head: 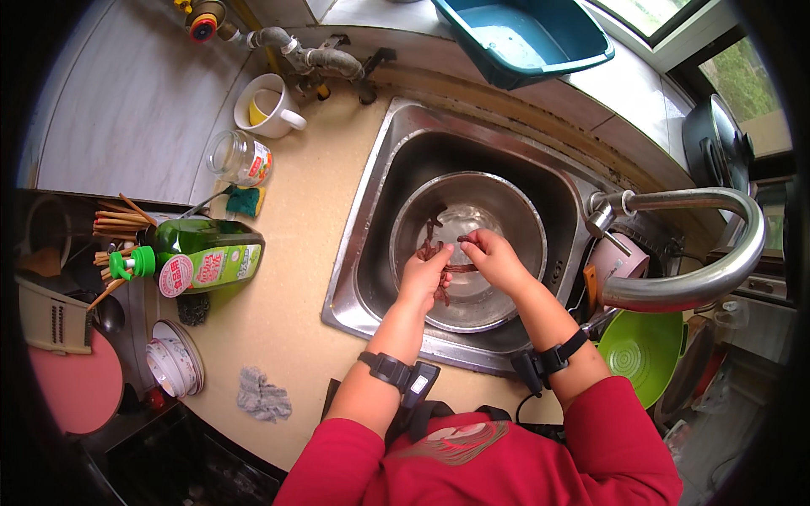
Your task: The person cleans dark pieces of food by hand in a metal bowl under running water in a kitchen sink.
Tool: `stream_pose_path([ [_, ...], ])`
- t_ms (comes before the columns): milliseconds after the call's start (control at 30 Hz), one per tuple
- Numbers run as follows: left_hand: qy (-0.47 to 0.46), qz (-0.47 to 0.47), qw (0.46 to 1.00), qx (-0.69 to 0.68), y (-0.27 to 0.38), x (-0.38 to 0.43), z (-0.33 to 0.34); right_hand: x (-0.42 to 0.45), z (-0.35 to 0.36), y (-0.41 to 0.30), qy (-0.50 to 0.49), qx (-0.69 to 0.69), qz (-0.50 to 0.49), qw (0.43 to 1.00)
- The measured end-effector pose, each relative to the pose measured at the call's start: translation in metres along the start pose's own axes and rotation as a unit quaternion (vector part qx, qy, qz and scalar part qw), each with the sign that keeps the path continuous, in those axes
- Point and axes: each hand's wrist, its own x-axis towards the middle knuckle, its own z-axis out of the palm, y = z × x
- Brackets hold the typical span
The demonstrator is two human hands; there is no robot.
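Both of my hands are over a round stainless steel basin [538, 209] that stands inside the sink [386, 158]. Several thin reddish-brown food strips [442, 295] hang from my left hand [423, 273], which grips them between thumb and fingers. My right hand [497, 259] pinches the end of a dark brown piece between thumb and forefinger. A strip also stretches across from the left hand to beneath the right one. More dark strips [435, 220] lie against the basin's left inner wall. What exactly the strips are is not clear.
A curved metal faucet [696, 196] arches at the right, above a green colander [642, 354]. Left of the sink are a green soap bottle [215, 256], a glass jar [237, 158], a white mug [269, 117], stacked bowls [174, 360] and a grey cloth [262, 395]. A teal tub [525, 38] sits behind.
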Motion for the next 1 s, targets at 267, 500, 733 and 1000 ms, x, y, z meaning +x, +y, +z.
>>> stream_pose_path([
  [267,-0.049,-0.016,0.999,-0.003,-0.001,0.002,0.001,-0.011,0.004,-0.018,-0.043,-0.092,0.040,0.994],
  [500,-0.046,-0.008,0.997,-0.066,-0.001,0.001,-0.001,-0.021,-0.008,-0.011,-0.160,0.158,0.081,0.971],
  [733,-0.068,-0.051,0.996,0.008,0.003,-0.005,0.008,-0.014,0.000,-0.009,0.012,0.001,0.030,0.999],
  [1000,-0.057,0.017,0.993,-0.098,0.002,0.001,0.000,-0.023,-0.008,-0.024,-0.097,0.152,0.021,0.983],
])
